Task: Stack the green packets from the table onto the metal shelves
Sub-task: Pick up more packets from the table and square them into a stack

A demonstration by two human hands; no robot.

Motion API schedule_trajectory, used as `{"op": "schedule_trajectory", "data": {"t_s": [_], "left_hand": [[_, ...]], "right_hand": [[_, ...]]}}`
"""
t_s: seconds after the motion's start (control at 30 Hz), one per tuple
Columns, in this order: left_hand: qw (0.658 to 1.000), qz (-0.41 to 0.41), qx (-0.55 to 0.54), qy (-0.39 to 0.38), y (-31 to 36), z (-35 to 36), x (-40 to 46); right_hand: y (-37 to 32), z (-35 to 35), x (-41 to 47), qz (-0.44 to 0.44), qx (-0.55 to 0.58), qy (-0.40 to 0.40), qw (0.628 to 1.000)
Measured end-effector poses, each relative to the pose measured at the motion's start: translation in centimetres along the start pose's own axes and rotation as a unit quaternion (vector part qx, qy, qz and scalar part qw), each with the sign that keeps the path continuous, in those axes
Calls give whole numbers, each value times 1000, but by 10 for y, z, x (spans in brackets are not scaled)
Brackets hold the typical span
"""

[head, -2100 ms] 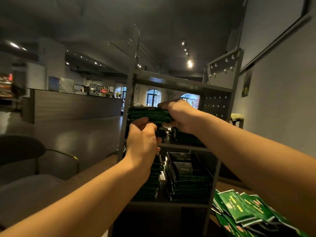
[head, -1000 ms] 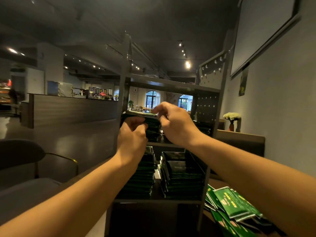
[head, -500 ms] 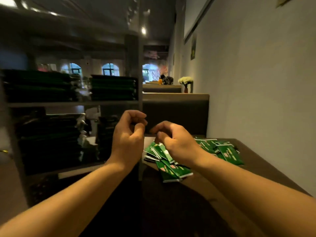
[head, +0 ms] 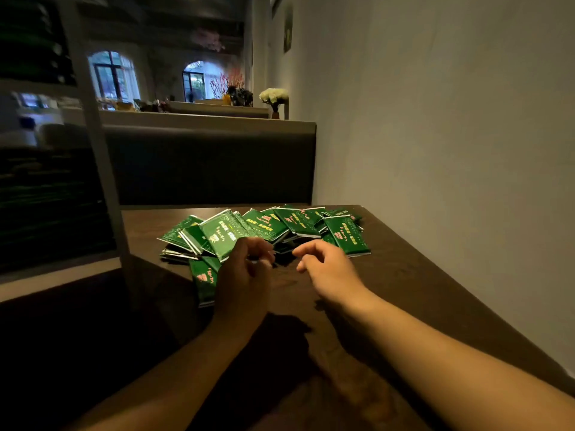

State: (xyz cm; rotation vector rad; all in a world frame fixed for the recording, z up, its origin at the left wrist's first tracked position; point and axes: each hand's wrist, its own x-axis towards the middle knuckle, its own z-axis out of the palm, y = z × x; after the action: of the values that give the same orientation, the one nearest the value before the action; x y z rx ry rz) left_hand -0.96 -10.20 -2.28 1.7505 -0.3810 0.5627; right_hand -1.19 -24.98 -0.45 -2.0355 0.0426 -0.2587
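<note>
Hovering over the green packets (head: 264,231) on the bench (head: 404,275), both hands hold nothing. Left hand (head: 245,275) fingers curl loosely; right hand (head: 329,269) fingers hang relaxed.

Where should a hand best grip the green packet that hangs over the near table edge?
Probably the green packet by its overhanging near end, coming from below and the front. That end juts past the table, so thumb and fingers can pinch both faces.

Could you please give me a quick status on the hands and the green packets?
Left hand and right hand empty, fingers loosely curled, at the pile's near edge. Green packets heaped loose on the table. Nothing in the way.
</note>
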Motion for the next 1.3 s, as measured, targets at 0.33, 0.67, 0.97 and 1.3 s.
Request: {"op": "schedule_trajectory", "data": {"t_s": [0.33, 0.67, 0.97, 1.3], "left_hand": [[1000, -15, -1, 16, -35, -10, 15], [1000, -15, 9, 13, -36, -11, 15], [996, -13, 45, 71, -32, -11, 15], [994, -103, -27, 16, -26, -21, 23]], "right_hand": [[47, 13, 69, -36, -317, 90, 943], [32, 14, 78, -98, -413, 91, 901], [-21, 7, 28, -286, -283, 137, 905], [-60, 33, 26, -271, -135, -40, 952]]}}
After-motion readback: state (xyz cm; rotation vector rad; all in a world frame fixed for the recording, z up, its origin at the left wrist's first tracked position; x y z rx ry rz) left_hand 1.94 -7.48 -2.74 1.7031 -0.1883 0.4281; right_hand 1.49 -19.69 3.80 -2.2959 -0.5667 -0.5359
